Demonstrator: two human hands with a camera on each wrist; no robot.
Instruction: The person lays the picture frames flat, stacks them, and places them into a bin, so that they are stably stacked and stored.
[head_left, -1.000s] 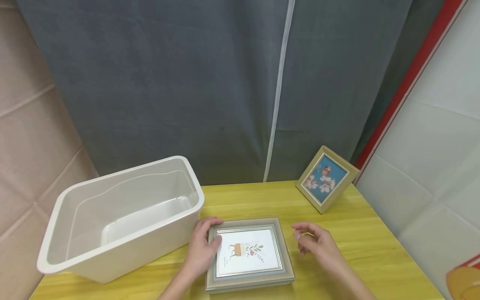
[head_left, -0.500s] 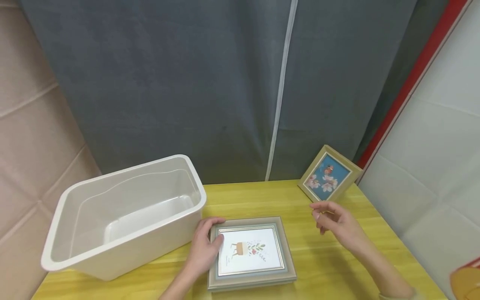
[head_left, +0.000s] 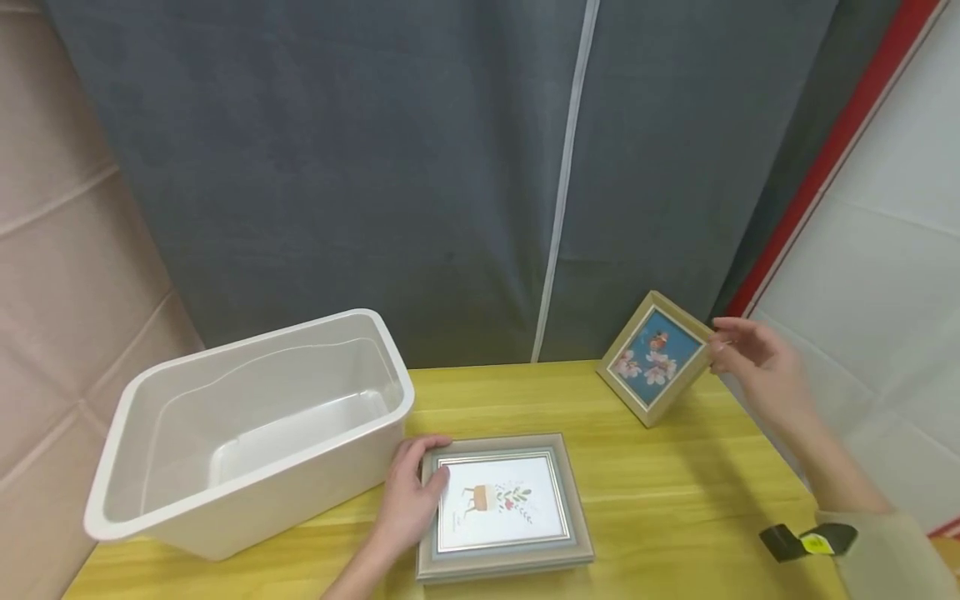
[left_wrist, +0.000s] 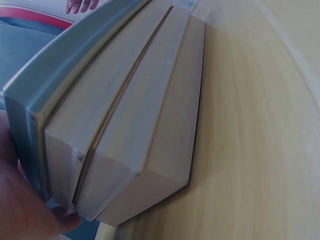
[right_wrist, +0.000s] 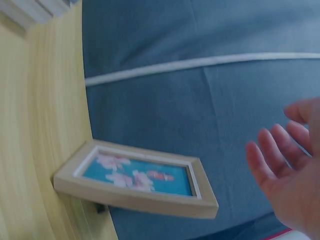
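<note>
My left hand (head_left: 405, 504) grips the left side of a flat-lying stack of picture frames (head_left: 517, 557), thumb over the top frame's edge. That top frame shows a plant drawing in a grey-blue border. Seen from the side in the left wrist view, several layered frames (left_wrist: 125, 130) make up the stack. A tan picture frame (head_left: 660, 362) with pink blossoms on blue stands tilted back at the far right. Beside its right corner hovers my right hand (head_left: 768, 371), holding nothing. A gap shows between this hand (right_wrist: 292, 182) and the frame (right_wrist: 135, 195) in the right wrist view.
A deep off-white plastic bin (head_left: 285, 467) stands left of the stack, close to my left hand. Behind the yellow wood-grain table (head_left: 645, 517) hangs a grey curtain (head_left: 375, 183). A white panel (head_left: 885, 333) with a red edge borders the right side.
My right hand has moved right and away from beside the stack to the standing frame's right corner. My left hand and the stack have stayed in place.
</note>
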